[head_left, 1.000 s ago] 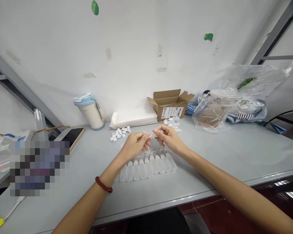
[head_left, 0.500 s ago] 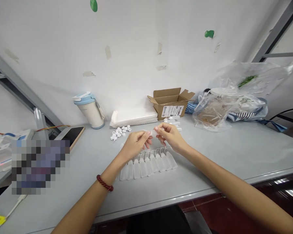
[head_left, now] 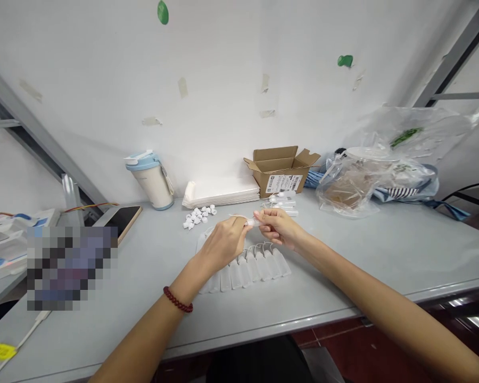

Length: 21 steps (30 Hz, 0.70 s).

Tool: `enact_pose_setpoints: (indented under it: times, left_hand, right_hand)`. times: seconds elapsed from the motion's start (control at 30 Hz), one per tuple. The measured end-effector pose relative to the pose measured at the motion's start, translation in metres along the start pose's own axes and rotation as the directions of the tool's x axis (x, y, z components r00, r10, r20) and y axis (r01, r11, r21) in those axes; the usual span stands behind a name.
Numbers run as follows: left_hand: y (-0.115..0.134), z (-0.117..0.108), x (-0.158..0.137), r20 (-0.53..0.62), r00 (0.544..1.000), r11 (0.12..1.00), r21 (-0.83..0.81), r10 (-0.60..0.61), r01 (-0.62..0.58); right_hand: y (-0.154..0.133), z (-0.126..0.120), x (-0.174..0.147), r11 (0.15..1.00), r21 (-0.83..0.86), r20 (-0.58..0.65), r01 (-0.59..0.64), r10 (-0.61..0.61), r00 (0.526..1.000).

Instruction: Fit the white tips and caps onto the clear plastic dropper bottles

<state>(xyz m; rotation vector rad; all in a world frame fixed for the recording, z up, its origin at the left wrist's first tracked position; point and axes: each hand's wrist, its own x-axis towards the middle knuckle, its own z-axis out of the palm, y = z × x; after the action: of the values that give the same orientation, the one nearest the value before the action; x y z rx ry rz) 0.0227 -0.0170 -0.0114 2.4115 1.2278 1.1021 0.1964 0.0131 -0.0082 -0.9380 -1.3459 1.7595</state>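
My left hand [head_left: 225, 239] and my right hand [head_left: 280, 227] meet over the middle of the table, closed on a small translucent plastic bottle [head_left: 254, 222] mostly hidden by the fingers. A thin pale cord [head_left: 237, 215] curves out above the left fingers. Just below my hands lies a row of several flat translucent bottles [head_left: 259, 268] with thin looped cords at their necks, partly covered by my left hand. Small white caps [head_left: 197, 217] are heaped left of my hands. Behind my right hand lie clear tubes with white tops [head_left: 283, 203].
At the back stand a cream and blue tumbler [head_left: 154, 183], a stack of white flat sheets [head_left: 223, 191] and an open cardboard box [head_left: 281, 178]. Clear plastic bags [head_left: 351, 186] lie at right. A phone [head_left: 128, 221] and a blurred patch are at left on the grey table [head_left: 143, 330].
My left hand has turned, its back now facing up, and the fingers of both hands have come together on the bottle. The view has shifted slightly.
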Motion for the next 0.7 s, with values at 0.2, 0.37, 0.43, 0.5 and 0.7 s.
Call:
enact_pose_setpoints:
  times: [0.2,0.37,0.43,0.5,0.7]
  left_hand:
    - [0.002,-0.007,0.003,0.103,0.989,0.994,0.031,-0.110,0.108]
    - [0.005,-0.016,0.008,0.264,0.905,0.880,-0.257,-0.333,0.399]
    - [0.006,-0.016,0.009,0.234,0.920,0.894,-0.252,-0.315,0.370]
    - [0.005,-0.015,0.008,0.140,0.959,0.949,-0.166,-0.246,0.268]
    - [-0.020,-0.022,0.010,0.078,0.981,0.984,0.034,-0.176,0.173]
  right_hand:
    - [0.003,0.003,0.001,0.996,-0.072,-0.021,0.044,-0.046,0.999]
    - [0.001,0.004,0.000,0.826,-0.471,-0.021,0.310,-0.362,0.932]
    - [0.001,0.004,-0.001,0.774,-0.542,-0.017,0.326,-0.399,0.917]
    - [0.003,0.003,-0.002,0.789,-0.529,-0.014,0.314,-0.378,0.926]
    - [0.004,-0.007,0.005,0.844,-0.438,-0.080,0.310,-0.380,0.922]
